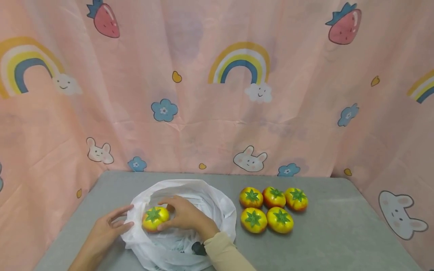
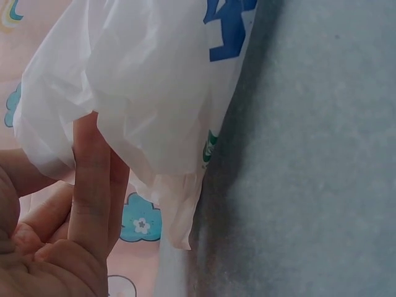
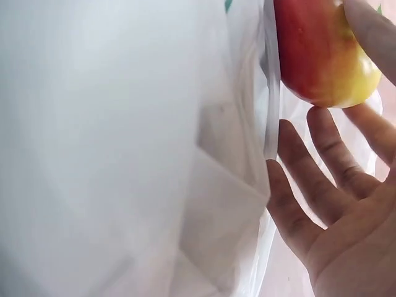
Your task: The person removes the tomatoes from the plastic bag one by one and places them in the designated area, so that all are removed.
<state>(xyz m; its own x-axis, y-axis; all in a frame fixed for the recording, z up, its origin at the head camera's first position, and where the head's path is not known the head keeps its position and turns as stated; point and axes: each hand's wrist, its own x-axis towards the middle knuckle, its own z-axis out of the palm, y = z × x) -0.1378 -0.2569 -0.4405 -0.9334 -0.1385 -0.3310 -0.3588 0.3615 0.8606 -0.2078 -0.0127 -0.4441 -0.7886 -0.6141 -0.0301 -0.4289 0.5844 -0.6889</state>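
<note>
A white plastic bag (image 1: 176, 184) stands on the table with its mouth spread wide and its rim rolled outward. My left hand (image 1: 106, 227) holds the bag's left rim; in the left wrist view the thin plastic (image 2: 148, 93) lies between thumb and fingers, hiding some fingertips. Inside the mouth, near the left side, my right hand (image 1: 186, 214) grips a yellow-and-red tomato (image 1: 155, 218) with a green star-shaped top. The right wrist view shows the thumb and a finger against the tomato (image 3: 315, 55), while the other fingers (image 3: 312, 179) spread below it, next to the bag.
Several similar tomatoes (image 1: 280, 220) sit in two rows on the grey table (image 1: 339, 233), right of the bag. A small dark object (image 1: 199, 248) shows beside the right sleeve (image 1: 225, 250). Behind the table hangs a pink patterned curtain (image 1: 203, 143).
</note>
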